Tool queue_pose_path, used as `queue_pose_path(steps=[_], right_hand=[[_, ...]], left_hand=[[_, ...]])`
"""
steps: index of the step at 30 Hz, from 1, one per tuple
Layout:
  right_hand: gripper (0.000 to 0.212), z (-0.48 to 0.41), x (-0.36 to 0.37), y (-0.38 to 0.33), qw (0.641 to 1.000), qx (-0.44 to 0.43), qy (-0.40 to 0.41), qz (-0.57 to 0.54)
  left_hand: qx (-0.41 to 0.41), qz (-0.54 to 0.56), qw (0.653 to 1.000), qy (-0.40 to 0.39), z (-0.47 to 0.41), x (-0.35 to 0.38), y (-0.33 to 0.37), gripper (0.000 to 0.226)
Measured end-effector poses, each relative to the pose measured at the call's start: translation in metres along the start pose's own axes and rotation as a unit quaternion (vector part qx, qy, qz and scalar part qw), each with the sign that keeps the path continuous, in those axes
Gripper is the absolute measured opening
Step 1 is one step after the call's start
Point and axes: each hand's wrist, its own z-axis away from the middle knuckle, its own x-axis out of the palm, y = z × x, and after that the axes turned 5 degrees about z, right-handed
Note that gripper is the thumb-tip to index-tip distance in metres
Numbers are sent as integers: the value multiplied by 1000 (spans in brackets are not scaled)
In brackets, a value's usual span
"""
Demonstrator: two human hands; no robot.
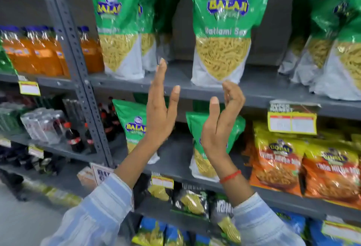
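Note:
Both my hands are raised in front of a grey metal shop shelf point(259, 91). My left hand point(161, 109) is held flat with straight fingers, palm facing right, and holds nothing. My right hand point(220, 122) faces it with loosely curved fingers and is also empty. A tall green and white Balaji Ratlami Sev bag point(222, 30) stands upright on the shelf just above my right fingertips. Whether they touch its lower edge cannot be told. Another such bag point(119, 26) stands to the left, above my left hand.
More green sev bags point(332, 46) lean at the upper right, and two point(132, 126) stand on the shelf below behind my hands. Orange and yellow snack bags point(279, 159) fill the lower right. Orange drink bottles point(39, 54) and cola bottles point(73, 140) sit left of the grey upright post point(78, 60).

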Motion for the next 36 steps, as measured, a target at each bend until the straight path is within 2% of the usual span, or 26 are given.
queue_pose_path(steps=[6, 11, 14, 16, 18, 22, 25, 28, 30, 32, 33, 36], right_hand=[[40, -56, 92, -32, 998, -67, -4, -3], [46, -81, 173, -21, 995, -81, -3, 59], [56, -87, 209, 0, 993, -17, -91, 74], [70, -88, 224, 13, 980, 66, -167, 82], [83, -85, 231, 22, 956, 149, -245, 67], [101, -70, 238, 32, 923, 177, -338, 49], [114, -69, 247, 34, 917, 195, -342, 69], [137, -75, 261, 37, 918, 196, -330, 104], [127, -77, 269, 44, 926, 182, -318, 92], [115, -78, 272, 50, 931, 175, -311, 76], [113, -78, 272, 52, 932, 175, -311, 67], [122, -79, 272, 62, 924, 200, -321, 54]], left_hand=[[67, -38, 995, 61, -87, -51, -34, 58], [52, -53, 995, 62, -149, -95, -96, 76], [-21, -29, 999, 35, -175, -120, -134, 107], [-114, 48, 992, -3, -184, -132, -155, 132], [-172, 126, 976, -40, -188, -140, -174, 144], [-236, 182, 951, -85, -190, -138, -205, 142], [-273, 238, 927, -99, -192, -132, -221, 111], [-306, 337, 884, -105, -199, -137, -205, 101], [-310, 379, 862, -130, -201, -137, -202, 93], [-303, 389, 855, -159, -202, -136, -197, 87], [-298, 388, 856, -168, -201, -137, -196, 90], [-298, 362, 862, -194, -199, -136, -199, 100]])
